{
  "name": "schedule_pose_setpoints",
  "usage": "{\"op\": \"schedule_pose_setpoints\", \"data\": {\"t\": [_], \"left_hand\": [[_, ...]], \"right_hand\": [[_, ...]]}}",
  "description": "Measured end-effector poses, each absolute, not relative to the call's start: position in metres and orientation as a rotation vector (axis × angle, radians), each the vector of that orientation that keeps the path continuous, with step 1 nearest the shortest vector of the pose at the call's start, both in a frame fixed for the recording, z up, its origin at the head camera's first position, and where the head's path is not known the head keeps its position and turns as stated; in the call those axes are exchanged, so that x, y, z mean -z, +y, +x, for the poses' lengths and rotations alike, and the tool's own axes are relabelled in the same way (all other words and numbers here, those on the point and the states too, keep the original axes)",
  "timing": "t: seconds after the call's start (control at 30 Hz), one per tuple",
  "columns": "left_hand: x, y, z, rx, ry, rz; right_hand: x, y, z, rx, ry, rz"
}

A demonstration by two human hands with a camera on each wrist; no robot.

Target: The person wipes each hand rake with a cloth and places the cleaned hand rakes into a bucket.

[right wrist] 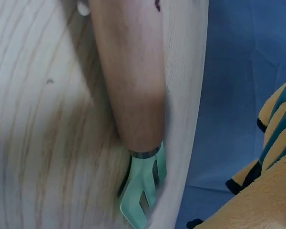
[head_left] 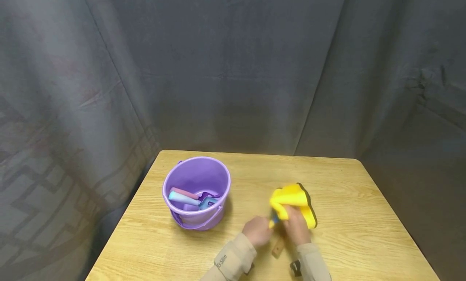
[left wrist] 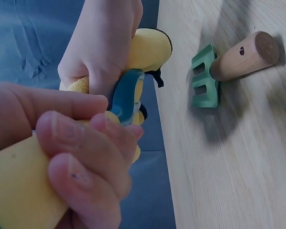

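My left hand (head_left: 257, 231) grips the yellow handle of a small tool with a slotted blue head (left wrist: 125, 98), which looks like a toy rake. Against that head, my right hand (head_left: 296, 226) holds a fuzzy yellow cloth (head_left: 293, 195) with black edging; its folds hang out past the fingers. In the right wrist view, cloth shows through the slots of the blue head. Below the hands on the table lies a hand rake with a wooden handle (right wrist: 131, 76) and a green pronged head (left wrist: 205, 78); in the head view my right hand partly hides it.
A purple bucket (head_left: 196, 222) stands to the left on the wooden table (head_left: 346, 192). Inside it are toy tools, one with a light blue handle (head_left: 183, 198) and one with a pink handle (head_left: 185, 192). Grey curtains (head_left: 233, 91) hang behind and at both sides.
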State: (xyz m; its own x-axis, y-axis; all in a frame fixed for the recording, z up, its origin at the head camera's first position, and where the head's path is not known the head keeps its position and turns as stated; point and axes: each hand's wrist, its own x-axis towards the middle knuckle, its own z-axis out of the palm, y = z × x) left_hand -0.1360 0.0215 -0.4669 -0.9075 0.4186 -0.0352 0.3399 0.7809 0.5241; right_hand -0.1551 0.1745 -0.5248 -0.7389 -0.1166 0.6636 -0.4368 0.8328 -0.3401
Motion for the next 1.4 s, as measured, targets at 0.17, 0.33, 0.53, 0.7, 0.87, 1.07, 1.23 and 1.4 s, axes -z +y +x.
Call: {"op": "schedule_pose_setpoints", "data": {"t": [0.17, 0.33, 0.53, 0.7, 0.87, 1.07, 1.23, 1.4], "left_hand": [[0.467, 0.021, -0.134, -0.760, 2.798, 0.607], [0.467, 0.021, -0.131, -0.714, 2.787, 0.583], [0.466, 0.020, -0.129, -0.699, 2.780, 0.602], [0.463, 0.019, -0.128, -0.734, 2.764, 0.604], [0.460, 0.017, -0.126, -0.741, 2.755, 0.608], [0.459, 0.015, -0.125, -0.774, 2.747, 0.607], [0.460, 0.012, -0.125, -0.801, 2.729, 0.590], [0.462, 0.007, -0.127, -0.827, 2.691, 0.562]], "right_hand": [[0.526, 0.176, -0.155, -0.661, -2.322, 0.348], [0.526, 0.180, -0.154, -0.718, -2.351, 0.239], [0.525, 0.183, -0.157, -0.721, -2.311, 0.206], [0.524, 0.184, -0.160, -0.648, -2.255, 0.156], [0.520, 0.185, -0.155, -0.799, -2.330, -0.025], [0.517, 0.191, -0.153, -0.899, -2.340, -0.101], [0.514, 0.199, -0.153, -0.970, -2.334, -0.219], [0.512, 0.208, -0.153, -1.001, -2.274, -0.319]]}}
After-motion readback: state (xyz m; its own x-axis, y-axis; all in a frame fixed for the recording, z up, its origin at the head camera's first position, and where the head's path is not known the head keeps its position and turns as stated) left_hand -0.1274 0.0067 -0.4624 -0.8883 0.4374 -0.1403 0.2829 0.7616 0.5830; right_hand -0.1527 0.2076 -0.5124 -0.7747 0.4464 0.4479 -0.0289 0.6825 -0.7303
